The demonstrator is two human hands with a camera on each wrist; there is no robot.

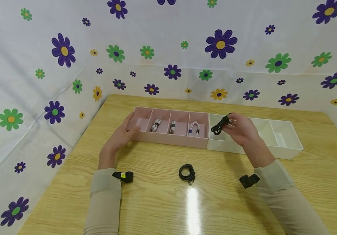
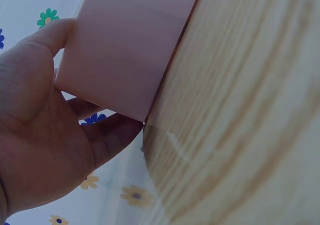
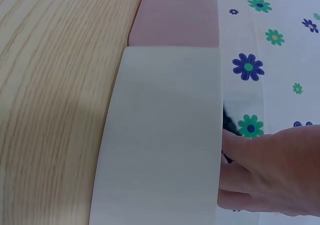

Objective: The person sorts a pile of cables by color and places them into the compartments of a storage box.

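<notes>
My left hand (image 1: 120, 133) grips the left end of a pink divided box (image 1: 168, 139), thumb over the rim and fingers round the end wall. Over the leftmost compartment of the white divided box (image 1: 285, 152), my right hand (image 1: 242, 129) pinches a bundled black cable (image 1: 219, 125). In the right wrist view the white wall (image 3: 165, 135) hides most of that cable and the fingertips. Bundled white cables (image 1: 194, 128) lie singly in three pink compartments; the leftmost pink one holds none.
A coiled black cable (image 1: 192, 176) lies on the wooden table (image 1: 153, 195) in front of the boxes. The two boxes stand end to end. Behind the table and at its left hangs a white flowered cloth (image 1: 156, 75).
</notes>
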